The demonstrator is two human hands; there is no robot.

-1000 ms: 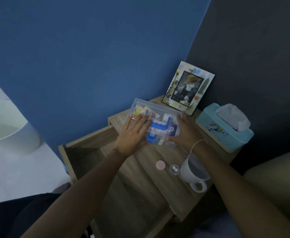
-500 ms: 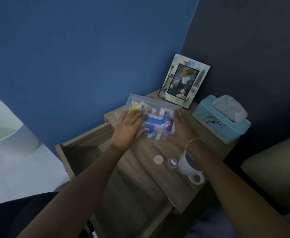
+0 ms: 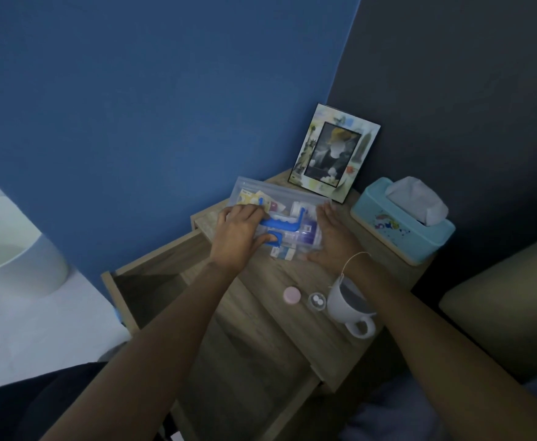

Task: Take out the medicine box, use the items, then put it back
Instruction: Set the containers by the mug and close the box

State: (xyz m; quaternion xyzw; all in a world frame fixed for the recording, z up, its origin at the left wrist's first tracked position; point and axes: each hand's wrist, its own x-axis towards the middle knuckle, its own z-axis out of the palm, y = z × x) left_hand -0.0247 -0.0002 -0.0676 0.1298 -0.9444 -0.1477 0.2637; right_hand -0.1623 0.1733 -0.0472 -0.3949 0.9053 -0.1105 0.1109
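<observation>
The clear plastic medicine box (image 3: 292,202) with a blue handle (image 3: 281,225) rests on the wooden nightstand (image 3: 270,281), full of small packets and boxes. My left hand (image 3: 238,237) curls over the box's left end, fingers and thumb around the blue handle and latch. Against the box's right side lies my right hand (image 3: 334,237), flat, thumb along its near edge. Nearer to me on the top lie a pink cap (image 3: 291,295) and a small clear pill cup (image 3: 317,301) with two white tablets.
A white mug (image 3: 350,305) stands by my right wrist. At the back corner a picture frame (image 3: 334,154) leans on the wall, with a light blue tissue box (image 3: 402,226) at the right. The nightstand drawer (image 3: 152,291) is pulled open toward me, on the left.
My left hand has gone from flat on the lid to curled around the blue handle. My right hand stays pressed on the box's right side. The view shifted slightly.
</observation>
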